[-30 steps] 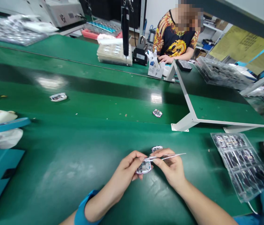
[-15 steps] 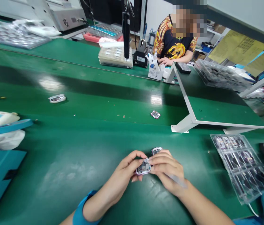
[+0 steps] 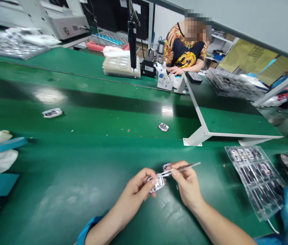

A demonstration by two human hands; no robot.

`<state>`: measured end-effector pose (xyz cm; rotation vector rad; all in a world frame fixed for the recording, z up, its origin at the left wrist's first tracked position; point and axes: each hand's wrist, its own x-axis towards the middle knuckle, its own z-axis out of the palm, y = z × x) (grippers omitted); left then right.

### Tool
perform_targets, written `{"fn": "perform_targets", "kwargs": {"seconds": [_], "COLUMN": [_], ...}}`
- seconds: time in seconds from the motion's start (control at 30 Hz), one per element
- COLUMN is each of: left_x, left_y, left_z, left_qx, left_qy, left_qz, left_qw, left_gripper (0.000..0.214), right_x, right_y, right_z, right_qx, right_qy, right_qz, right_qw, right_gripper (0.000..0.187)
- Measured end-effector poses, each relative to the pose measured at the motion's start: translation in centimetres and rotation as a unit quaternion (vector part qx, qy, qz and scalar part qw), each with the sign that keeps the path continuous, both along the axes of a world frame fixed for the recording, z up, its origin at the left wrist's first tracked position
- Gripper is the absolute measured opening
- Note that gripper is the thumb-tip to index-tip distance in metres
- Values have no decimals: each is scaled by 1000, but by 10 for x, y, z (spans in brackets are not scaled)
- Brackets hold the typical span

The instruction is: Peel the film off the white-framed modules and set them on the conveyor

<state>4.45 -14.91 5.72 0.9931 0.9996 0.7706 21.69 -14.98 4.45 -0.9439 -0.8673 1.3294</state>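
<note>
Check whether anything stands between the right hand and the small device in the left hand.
Nothing visible blocks it: tweezers in the right hand span the gap, tips at the upper edge of the small device in the left hand. A second device lies just beyond, partly hidden, not between them.

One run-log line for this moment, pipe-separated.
left hand: holding white-framed module | right hand: holding tweezers, tips at module's edge, contact unclear | clear tray: right of both hands

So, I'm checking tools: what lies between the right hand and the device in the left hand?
The head view shows tweezers, their front ends reaching from the right hand toward the device.
</note>
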Motion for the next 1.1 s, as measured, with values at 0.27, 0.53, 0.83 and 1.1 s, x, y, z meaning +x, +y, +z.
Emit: {"fn": "perform_targets", "kwargs": {"seconds": [0.27, 0.53, 0.83, 1.1], "left_x": [1, -1, -1, -5], "left_y": [-5, -8, -5, 5], "left_z": [-4, -11, -3, -7], "left_qx": [58, 102, 134, 52], "left_qy": [34, 96, 129, 73], "left_qz": [0, -20, -39, 100], "left_qw": [998, 990, 982, 991], "left_gripper": [34, 30, 25, 27], "right_x": [-1, -1, 0, 3], "right_y": [-2, -2, 0, -1], "right_z": [-3, -2, 0, 10], "right_qx": [5, -6, -65, 50], "right_qy": [-29, -47, -26, -174], "right_qz": [34, 53, 55, 96], "right_qw": [999, 997, 996, 979], "right_gripper": [9, 9, 18, 9]}}
